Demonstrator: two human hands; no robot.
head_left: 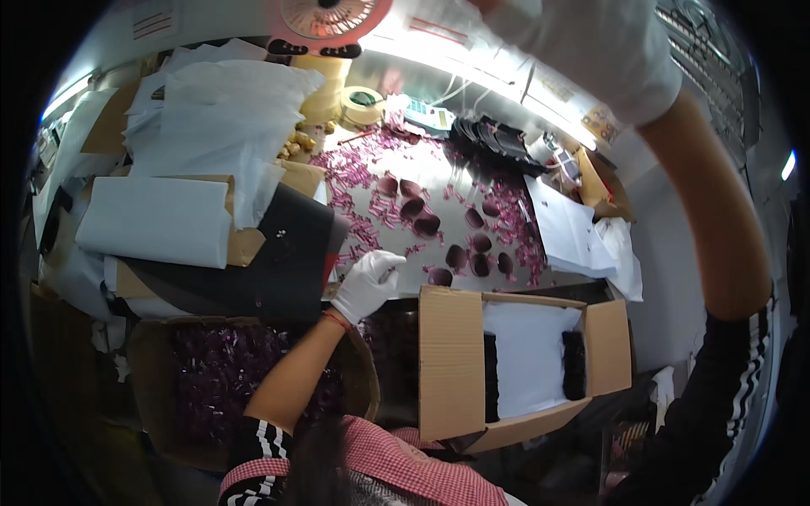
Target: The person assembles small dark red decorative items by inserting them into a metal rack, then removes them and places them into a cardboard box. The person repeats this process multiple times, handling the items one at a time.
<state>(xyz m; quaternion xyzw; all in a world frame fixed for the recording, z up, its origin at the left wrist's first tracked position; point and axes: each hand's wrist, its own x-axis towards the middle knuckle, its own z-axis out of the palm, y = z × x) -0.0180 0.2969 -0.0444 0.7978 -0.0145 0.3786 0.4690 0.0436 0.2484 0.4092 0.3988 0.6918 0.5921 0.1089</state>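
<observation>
lenses (426, 224) lie on the counter (413, 164), middle to front edge, among pink bits (364, 232); lifting them by the rims should spare their faces. the left hand (368, 285) curls at that edge, pinching what, i cannot tell; the right hand (586, 55) is raised, grip unclear. an open box (451, 363) sits near the front-right corner, a fan (329, 17) beyond the back edge.
</observation>
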